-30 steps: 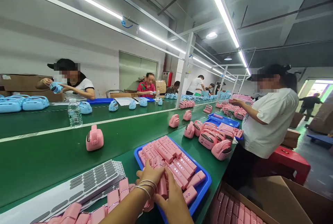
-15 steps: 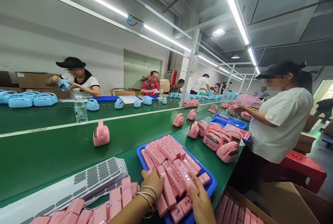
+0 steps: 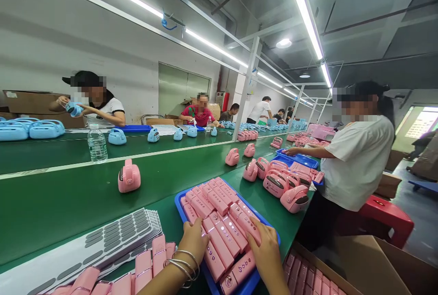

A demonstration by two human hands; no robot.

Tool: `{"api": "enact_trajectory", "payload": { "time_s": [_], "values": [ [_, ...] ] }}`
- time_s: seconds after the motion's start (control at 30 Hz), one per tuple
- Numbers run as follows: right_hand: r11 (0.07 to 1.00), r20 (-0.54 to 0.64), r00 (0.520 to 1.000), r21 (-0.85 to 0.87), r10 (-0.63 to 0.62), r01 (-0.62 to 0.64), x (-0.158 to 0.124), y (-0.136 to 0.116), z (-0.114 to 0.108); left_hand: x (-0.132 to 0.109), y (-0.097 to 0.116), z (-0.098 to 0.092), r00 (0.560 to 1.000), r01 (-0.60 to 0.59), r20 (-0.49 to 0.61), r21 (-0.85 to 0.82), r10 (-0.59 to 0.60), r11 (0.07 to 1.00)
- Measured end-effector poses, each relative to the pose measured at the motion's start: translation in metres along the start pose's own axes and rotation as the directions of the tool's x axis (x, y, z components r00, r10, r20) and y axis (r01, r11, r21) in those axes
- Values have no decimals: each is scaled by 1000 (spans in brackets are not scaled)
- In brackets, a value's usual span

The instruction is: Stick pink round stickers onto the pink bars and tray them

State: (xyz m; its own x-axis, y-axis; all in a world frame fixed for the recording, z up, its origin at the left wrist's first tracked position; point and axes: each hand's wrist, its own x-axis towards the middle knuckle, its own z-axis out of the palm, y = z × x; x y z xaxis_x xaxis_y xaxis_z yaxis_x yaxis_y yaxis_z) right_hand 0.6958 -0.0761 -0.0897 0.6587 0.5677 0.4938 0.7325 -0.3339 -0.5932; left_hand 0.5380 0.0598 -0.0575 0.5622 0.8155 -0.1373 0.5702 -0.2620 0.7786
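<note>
A blue tray (image 3: 179,198) full of several pink plastic button panels (image 3: 219,203) lies on the green bench in front of me. My left hand (image 3: 192,241), with silver bangles on the wrist, rests on the panels at the tray's near left, fingers curled over them. My right hand (image 3: 265,247) lies flat on the panels at the tray's near right, fingers stretched out. More pink panels (image 3: 150,260) lie loose to the left of the tray.
Sheets of grey stickers (image 3: 116,235) lie at my left. A pink toy device (image 3: 129,176) and a water bottle (image 3: 97,144) stand on the green conveyor (image 3: 68,203). A co-worker in white (image 3: 352,158) stands at my right by several pink devices (image 3: 284,185). An open carton (image 3: 342,267) sits below.
Both hands have shifted over the tray's near end, the right hand sliding out to the right and spreading flat. The panels at the near edge have been rearranged.
</note>
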Motion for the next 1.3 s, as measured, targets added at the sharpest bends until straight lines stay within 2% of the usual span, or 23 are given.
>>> {"api": "enact_trajectory", "payload": {
  "time_s": [0.1,0.2,0.33,0.43,0.53,0.67,0.77,0.87,0.97,1.03,1.17,1.3],
  "values": [
    [998,-9,1000,-56,-28,28,3,-6,-1,1,-3,-4,999,28,29,-39,-27,999],
    [993,-36,997,-106,-63,59,-6,-24,0,2,-4,-11,996,74,62,-82,-69,994],
    [978,64,981,-91,-181,187,-33,-51,10,5,-8,-17,986,141,107,-145,-126,979],
    [973,98,975,-99,-200,209,-46,-60,21,9,-12,-19,976,183,151,-199,-155,963],
    [967,124,970,-118,-210,225,-47,-60,27,9,-12,-21,973,192,172,-255,-151,948],
    [953,182,958,-164,-223,253,-39,-66,23,10,-7,-30,969,225,177,-333,-174,916],
    [940,224,951,-221,-212,261,-20,-80,15,15,-4,-44,952,294,201,-394,-230,871],
    [922,258,951,-298,-171,246,19,-97,13,22,-4,-68,946,318,207,-468,-248,825],
    [897,294,956,-417,-21,148,68,-107,24,29,-6,-94,955,295,159,-553,-249,779],
    [874,349,933,-477,87,97,95,-110,37,33,-8,-107,959,265,90,-626,-270,734],
    [848,453,874,-521,176,100,123,-110,59,36,-19,-118,933,190,-54,-767,-356,613],
    [851,570,812,-484,128,205,139,-110,65,37,-34,-118,900,124,-127,-842,-418,524]
  ]
}}
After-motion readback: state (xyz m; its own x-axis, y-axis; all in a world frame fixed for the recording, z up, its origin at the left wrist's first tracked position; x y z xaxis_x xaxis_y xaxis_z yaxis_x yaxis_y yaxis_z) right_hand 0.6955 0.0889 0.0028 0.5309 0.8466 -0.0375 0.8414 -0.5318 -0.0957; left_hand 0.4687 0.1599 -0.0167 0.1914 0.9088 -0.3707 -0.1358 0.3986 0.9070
